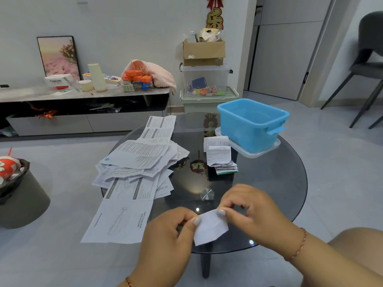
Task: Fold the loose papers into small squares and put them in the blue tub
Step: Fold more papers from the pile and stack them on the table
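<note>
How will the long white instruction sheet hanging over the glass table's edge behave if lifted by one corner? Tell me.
The long white instruction sheet is thin and creased, so it would likely droop and flex. It probably weighs little. On the round glass table it may slide easily.

Round dark glass table (279, 183). Loose printed papers (134, 162) heaped at its left edge, the lowest sheet overhanging; a few folded papers (219, 156) lie near the middle. Blue tub (251, 123) sits on a clear lid (259, 151) at the far right edge.
</note>
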### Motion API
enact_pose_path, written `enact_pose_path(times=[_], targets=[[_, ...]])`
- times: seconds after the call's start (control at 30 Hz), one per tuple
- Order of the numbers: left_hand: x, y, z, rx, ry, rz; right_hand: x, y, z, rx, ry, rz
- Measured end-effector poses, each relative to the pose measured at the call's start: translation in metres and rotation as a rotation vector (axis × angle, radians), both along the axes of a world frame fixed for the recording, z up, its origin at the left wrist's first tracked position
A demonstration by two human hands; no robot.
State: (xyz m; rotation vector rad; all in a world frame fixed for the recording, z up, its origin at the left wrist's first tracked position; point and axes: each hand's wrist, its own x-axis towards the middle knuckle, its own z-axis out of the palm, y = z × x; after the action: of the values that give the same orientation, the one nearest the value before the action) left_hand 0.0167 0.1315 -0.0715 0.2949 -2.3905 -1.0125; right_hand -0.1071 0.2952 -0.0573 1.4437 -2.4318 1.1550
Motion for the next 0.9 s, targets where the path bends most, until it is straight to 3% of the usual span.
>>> enact_pose_path(times=[0.27, 0.53, 0.73, 0.9], targets=[[-0.016, 0.004, 0.018, 0.117, -0.034, -0.036, -0.011, 0.003, 0.004, -0.018, -0.234, -0.072], [-0.033, 0.002, 0.018, 0.325, -0.033, 0.000, -0.040, -0.007, 0.012, -0.289, -0.578, -0.354], [-0.030, 0.004, 0.013, 0.345, -0.044, 0.002, -0.086, -0.031, 0.027, -0.314, -0.544, -0.503], [-0.024, -0.005, 0.007, 0.291, -0.044, 0.022, -0.105, -0.038, 0.019, -0.030, -0.368, -0.652]])
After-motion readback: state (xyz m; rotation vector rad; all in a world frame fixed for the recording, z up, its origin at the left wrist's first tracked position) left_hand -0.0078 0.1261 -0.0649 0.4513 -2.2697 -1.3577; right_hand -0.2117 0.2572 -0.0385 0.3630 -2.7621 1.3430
